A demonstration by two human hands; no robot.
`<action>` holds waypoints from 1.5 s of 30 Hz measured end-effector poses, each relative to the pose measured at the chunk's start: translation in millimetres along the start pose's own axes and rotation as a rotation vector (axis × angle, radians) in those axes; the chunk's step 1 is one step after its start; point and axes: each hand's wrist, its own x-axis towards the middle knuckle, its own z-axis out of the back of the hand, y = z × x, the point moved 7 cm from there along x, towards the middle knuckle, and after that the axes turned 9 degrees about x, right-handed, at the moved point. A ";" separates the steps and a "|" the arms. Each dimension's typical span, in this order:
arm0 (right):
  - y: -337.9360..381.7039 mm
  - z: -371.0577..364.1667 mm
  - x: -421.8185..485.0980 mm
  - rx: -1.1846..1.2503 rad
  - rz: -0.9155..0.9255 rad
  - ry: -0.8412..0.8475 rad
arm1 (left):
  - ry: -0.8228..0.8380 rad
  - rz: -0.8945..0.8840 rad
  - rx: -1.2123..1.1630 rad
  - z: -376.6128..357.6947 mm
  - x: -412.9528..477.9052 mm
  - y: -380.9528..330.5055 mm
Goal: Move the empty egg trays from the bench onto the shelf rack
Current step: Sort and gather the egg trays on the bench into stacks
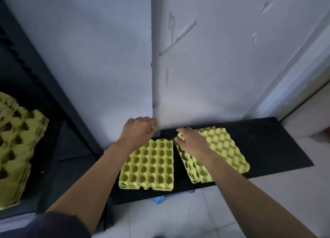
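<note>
- progress: partly done, by my judgement. a tall stack of racked trays (pixel 16 148) already sits on the shelf rack (pixel 59 101) at the far left of the scene.
- outstanding: two lots of yellow egg trays lie on the bench (pixel 267 148), a left pile (pixel 150 168) and a right pile (pixel 223 148), close together but apart. the right pile is skewed and fanned, with its lower trays showing at the near left edge. neither is lifted.
- left hand (pixel 138 130): hovers over the far left corner of the left pile, close to the wall (pixel 107 59). fingers (pixel 151 126) are loosely curled downward, past the tray's far edge, and hold nothing that can be seen. contact with the tray cannot be confirmed.
- right hand (pixel 191 140): lies on the far left corner of the right pile, palm down. its fingers are spread and bent over the top tray's corner, touching it. whether they have hooked under the edge cannot be told.
- assessment: the right pile appears to be the next one taken. no grip on it is established yet.
</note>
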 end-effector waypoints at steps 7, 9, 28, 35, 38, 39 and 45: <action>-70.0 -121.0 18.9 0.122 -0.244 0.326 | 0.146 0.102 -0.061 -87.3 -13.5 28.0; -85.1 -149.6 25.9 0.133 -0.292 0.361 | 0.186 0.141 -0.056 -115.3 -18.4 35.8; -180.7 -347.7 76.8 0.503 -0.713 0.129 | 0.442 0.277 -0.178 -357.4 -57.6 95.2; -152.6 -306.4 76.5 0.414 -0.564 -0.021 | 0.435 0.282 -0.184 -330.5 -62.8 96.6; -136.1 -267.2 71.0 0.412 -0.518 -0.060 | 0.406 0.289 -0.148 -292.0 -56.8 94.5; -129.5 -250.7 68.6 0.426 -0.503 -0.074 | 0.393 0.292 -0.131 -275.6 -54.1 93.7; -96.4 -135.7 46.6 0.456 -0.469 -0.176 | 0.317 0.359 -0.061 -161.4 -41.5 89.2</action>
